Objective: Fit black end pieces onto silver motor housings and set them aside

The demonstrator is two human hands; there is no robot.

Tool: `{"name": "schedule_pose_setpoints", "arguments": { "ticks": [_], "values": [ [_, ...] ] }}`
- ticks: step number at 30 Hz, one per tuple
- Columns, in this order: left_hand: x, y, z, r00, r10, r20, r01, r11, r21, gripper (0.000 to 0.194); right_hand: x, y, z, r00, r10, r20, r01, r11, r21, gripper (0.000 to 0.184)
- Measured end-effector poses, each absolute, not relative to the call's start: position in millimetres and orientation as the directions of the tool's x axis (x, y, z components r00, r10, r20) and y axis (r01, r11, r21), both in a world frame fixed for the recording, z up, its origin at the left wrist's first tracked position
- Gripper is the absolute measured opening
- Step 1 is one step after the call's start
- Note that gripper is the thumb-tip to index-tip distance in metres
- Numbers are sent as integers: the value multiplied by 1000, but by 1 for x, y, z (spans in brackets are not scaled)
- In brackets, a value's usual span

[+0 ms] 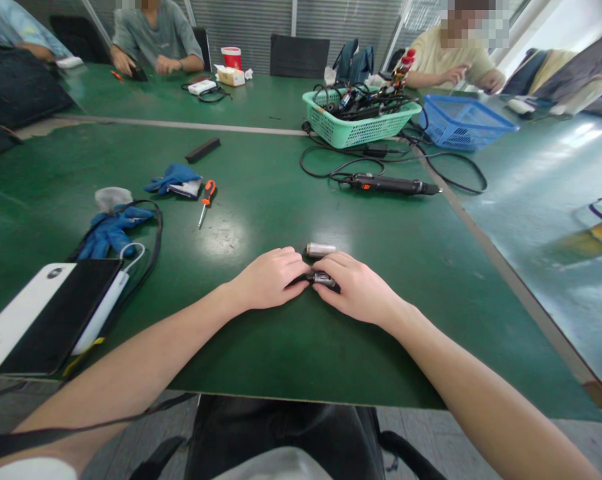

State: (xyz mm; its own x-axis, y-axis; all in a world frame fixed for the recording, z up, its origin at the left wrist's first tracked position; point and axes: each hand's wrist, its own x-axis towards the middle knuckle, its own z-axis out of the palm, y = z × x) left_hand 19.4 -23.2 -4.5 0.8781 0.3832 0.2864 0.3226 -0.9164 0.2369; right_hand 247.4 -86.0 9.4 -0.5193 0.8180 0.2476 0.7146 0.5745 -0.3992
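My left hand [275, 279] and my right hand [355, 287] meet near the front of the green table. Between their fingertips is a small black and silver part [323, 279], with the right fingers wrapped over one end. The left thumb and fingers pinch its dark other end, mostly hidden by the hand. Just beyond the fingers a short silver cylinder [321, 250] with a dark end lies on its side. What kind of part I hold is too small to make out.
An orange-handled screwdriver [207, 200], blue gloves [113, 230] and a white-and-black flat device [45, 317] lie to the left. Farther right rest a corded electric screwdriver [393, 185], a green basket [351, 127] of cables and a blue basket [463, 127]. Other people sit across the table.
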Motion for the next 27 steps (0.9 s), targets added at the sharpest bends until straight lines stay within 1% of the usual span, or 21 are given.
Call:
{"name": "schedule_pose_setpoints", "arguments": {
  "ticks": [9, 16, 21, 27],
  "values": [
    [20, -23, -4, 873, 390, 294, 326, -913, 243, 21, 247, -86, 8, -506, 823, 257, 722, 568, -396, 20],
    [20, -22, -5, 865, 409, 291, 344, -905, 250, 23, 242, -87, 6, -473, 835, 282, 731, 550, -404, 14],
    [19, -22, -6, 871, 400, 286, 338, -909, 244, 25, 240, -88, 7, -467, 835, 292, 730, 550, -405, 13],
    [19, -23, -5, 870, 404, 282, 346, -908, 235, 24, 238, -88, 5, -476, 831, 288, 747, 555, -367, 16]
  ]
}}
